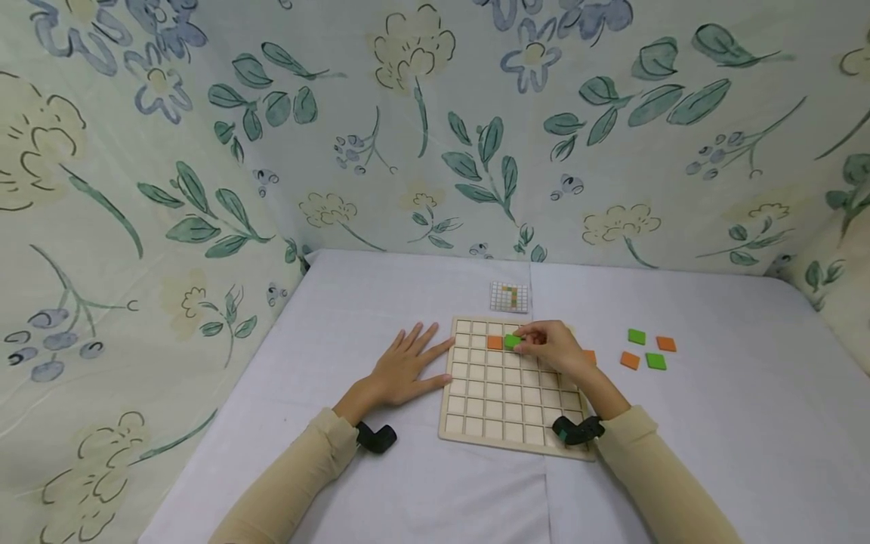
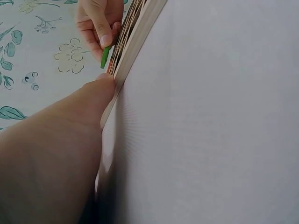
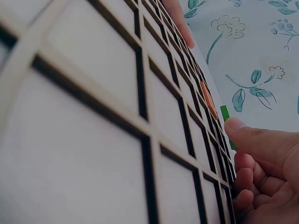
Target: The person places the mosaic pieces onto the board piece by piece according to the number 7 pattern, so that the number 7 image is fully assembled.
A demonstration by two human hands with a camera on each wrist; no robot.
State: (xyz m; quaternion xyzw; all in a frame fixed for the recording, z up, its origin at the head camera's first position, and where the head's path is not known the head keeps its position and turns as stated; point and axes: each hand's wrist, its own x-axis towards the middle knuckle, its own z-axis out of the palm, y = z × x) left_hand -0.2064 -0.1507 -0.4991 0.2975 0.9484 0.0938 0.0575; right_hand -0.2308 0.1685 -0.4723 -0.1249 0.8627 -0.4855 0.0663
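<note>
Right hand [image 1: 556, 346] pinching green square tile [image 1: 513, 342], beside orange square tile [image 1: 495, 342] in wooden grid board [image 1: 494, 391], left hand [image 1: 402, 369] with fingers spread apart, touching board's left edge

Right grip [image 3: 268, 165] is pinching green tile [image 3: 224, 112], thumb on it, curled fingers sitting below. Gridded board [image 3: 93, 60] is spreading left of the grip. Orange tile [image 3: 209, 101] is lying on it, just up-left of the grip, near the green one. Left grip [image 3: 179, 22] is showing partly, further up-left; board contact unclear. Flower-print backdrop [image 3: 224, 51] is showing above the right grip.
</note>
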